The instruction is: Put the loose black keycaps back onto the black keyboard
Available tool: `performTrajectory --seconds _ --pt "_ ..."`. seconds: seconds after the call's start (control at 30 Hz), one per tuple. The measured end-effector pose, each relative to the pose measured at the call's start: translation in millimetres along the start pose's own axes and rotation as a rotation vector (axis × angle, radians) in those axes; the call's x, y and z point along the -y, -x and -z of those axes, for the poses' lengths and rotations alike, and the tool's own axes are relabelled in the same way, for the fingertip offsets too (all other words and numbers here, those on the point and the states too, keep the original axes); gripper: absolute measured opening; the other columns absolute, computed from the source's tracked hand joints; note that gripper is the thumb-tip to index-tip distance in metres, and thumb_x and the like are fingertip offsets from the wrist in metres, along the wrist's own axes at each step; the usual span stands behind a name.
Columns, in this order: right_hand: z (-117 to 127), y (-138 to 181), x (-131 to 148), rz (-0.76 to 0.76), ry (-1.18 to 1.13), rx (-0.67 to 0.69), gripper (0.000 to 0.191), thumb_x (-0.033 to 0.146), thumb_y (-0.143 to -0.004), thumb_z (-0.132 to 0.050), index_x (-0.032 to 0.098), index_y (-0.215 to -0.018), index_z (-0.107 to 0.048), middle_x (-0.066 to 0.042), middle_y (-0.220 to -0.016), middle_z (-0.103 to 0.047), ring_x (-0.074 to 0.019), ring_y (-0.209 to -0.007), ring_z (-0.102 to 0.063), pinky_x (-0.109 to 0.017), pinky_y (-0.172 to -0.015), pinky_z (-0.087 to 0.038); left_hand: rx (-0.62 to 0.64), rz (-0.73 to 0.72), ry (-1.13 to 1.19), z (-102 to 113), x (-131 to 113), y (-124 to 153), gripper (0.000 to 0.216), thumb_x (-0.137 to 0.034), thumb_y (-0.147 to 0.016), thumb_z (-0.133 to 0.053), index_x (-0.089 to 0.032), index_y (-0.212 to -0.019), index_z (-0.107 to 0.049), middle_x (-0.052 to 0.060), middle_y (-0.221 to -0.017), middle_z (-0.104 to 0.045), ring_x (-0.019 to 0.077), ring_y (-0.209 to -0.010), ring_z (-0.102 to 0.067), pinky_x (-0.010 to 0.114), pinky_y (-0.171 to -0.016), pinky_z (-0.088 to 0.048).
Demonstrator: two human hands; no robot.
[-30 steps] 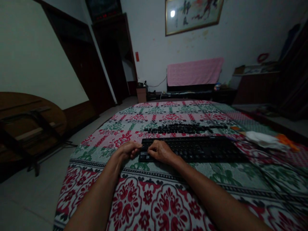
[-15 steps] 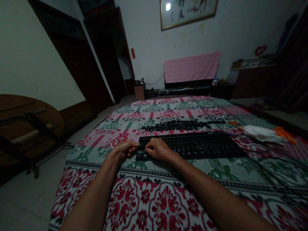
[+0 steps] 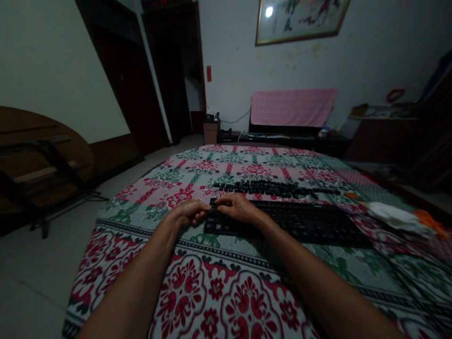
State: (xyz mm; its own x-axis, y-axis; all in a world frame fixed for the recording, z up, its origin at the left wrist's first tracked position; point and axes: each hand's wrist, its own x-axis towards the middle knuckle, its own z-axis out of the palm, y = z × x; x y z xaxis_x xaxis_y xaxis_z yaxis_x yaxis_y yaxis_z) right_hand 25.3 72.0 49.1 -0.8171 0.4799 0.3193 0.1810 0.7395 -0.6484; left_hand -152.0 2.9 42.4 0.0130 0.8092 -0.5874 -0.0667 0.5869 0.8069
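Observation:
A black keyboard (image 3: 318, 224) lies on the patterned cloth, its left end between my hands. My left hand (image 3: 190, 213) is closed at the keyboard's left edge, thumb and forefinger gripping it near the upper corner. My right hand (image 3: 237, 207) reaches over the top left keys with its fingers bent down and pinched together. Whatever sits between those fingertips is too small and dark to make out. Behind the keyboard, many loose black keycaps (image 3: 268, 188) are spread in a long band.
The floral cloth (image 3: 197, 301) covers a large surface. To the right lie a white crumpled cloth (image 3: 395, 215), an orange cloth (image 3: 432, 223) and dark cables (image 3: 406, 278). A folded round table (image 3: 42, 150) leans at the left wall. Beyond is a pink towel (image 3: 294, 107) over a screen.
My right hand has shifted from the middle of the keyboard's left end up to its top left corner. My left hand has moved up along the edge. The camera view has turned slightly.

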Motion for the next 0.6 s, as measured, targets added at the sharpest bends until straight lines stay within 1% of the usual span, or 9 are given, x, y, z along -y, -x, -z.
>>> performTrajectory --seconds 0.07,0.13,0.17,0.27,0.43,0.5,0.6 --pt "3.6 -8.6 1.4 0.014 -0.031 0.154 0.025 0.024 -0.073 -0.048 0.015 -0.091 -0.064 -0.001 -0.080 -0.063 -0.0105 -0.070 -0.054 -0.019 -0.062 -0.039 0.029 0.000 0.024 0.8 0.1 0.0 0.029 -0.030 -0.054 -0.061 -0.014 -0.047 -0.037 -0.007 -0.033 -0.033 0.0016 -0.028 -0.025 0.014 -0.031 -0.012" --pt "6.9 -14.6 2.7 0.014 -0.041 0.247 0.025 0.025 -0.073 -0.049 0.015 -0.088 -0.065 0.000 -0.074 -0.062 -0.0098 -0.065 -0.053 -0.018 -0.058 -0.037 0.037 -0.001 0.028 1.6 0.6 -0.3 0.030 -0.030 -0.053 -0.061 -0.015 -0.046 -0.036 -0.007 -0.033 -0.033 0.0015 -0.029 -0.025 0.014 -0.031 -0.012" --pt "8.3 -16.5 3.1 0.012 -0.048 0.272 0.024 0.025 -0.072 -0.050 0.014 -0.087 -0.065 0.000 -0.072 -0.062 -0.0094 -0.063 -0.052 -0.018 -0.057 -0.037 0.033 -0.007 0.021 1.9 0.9 -0.7 0.030 -0.029 -0.052 -0.061 -0.015 -0.045 -0.036 -0.007 -0.033 -0.033 0.0015 -0.029 -0.025 0.014 -0.031 -0.012" --pt "11.4 -18.3 3.5 -0.008 -0.060 0.316 0.024 0.027 -0.071 -0.051 0.013 -0.086 -0.065 0.001 -0.070 -0.060 -0.0082 -0.059 -0.049 -0.017 -0.054 -0.035 0.033 -0.027 -0.009 2.4 1.7 -2.5 0.029 -0.029 -0.052 -0.061 -0.015 -0.045 -0.037 -0.007 -0.033 -0.033 0.0017 -0.029 -0.025 0.014 -0.031 -0.013" --pt "12.8 -16.1 3.5 -0.085 -0.032 0.387 0.025 0.030 -0.069 -0.052 0.013 -0.082 -0.064 0.002 -0.064 -0.056 -0.0065 -0.053 -0.043 -0.017 -0.049 -0.031 0.058 -0.052 -0.046 1.5 2.4 -2.3 0.028 -0.031 -0.055 -0.061 -0.014 -0.046 -0.040 -0.007 -0.035 -0.034 0.0017 -0.030 -0.025 0.015 -0.032 -0.015" --pt "12.9 -15.0 3.3 -0.105 -0.050 0.392 0.025 0.030 -0.070 -0.051 0.013 -0.081 -0.064 0.002 -0.064 -0.055 -0.0062 -0.053 -0.042 -0.017 -0.048 -0.030 0.069 -0.094 -0.045 1.0 3.6 0.3 0.028 -0.031 -0.057 -0.061 -0.014 -0.047 -0.042 -0.007 -0.035 -0.035 0.0018 -0.030 -0.026 0.015 -0.033 -0.016" --pt "13.0 -13.4 2.8 -0.120 -0.062 0.351 0.025 0.032 -0.070 -0.051 0.012 -0.080 -0.063 0.001 -0.065 -0.055 -0.0061 -0.052 -0.042 -0.017 -0.048 -0.029 0.015 -0.182 -0.041 1.9 5.3 4.2 0.025 -0.031 -0.056 -0.062 -0.013 -0.052 -0.045 -0.006 -0.040 -0.038 0.0024 -0.032 -0.030 0.015 -0.033 -0.019"
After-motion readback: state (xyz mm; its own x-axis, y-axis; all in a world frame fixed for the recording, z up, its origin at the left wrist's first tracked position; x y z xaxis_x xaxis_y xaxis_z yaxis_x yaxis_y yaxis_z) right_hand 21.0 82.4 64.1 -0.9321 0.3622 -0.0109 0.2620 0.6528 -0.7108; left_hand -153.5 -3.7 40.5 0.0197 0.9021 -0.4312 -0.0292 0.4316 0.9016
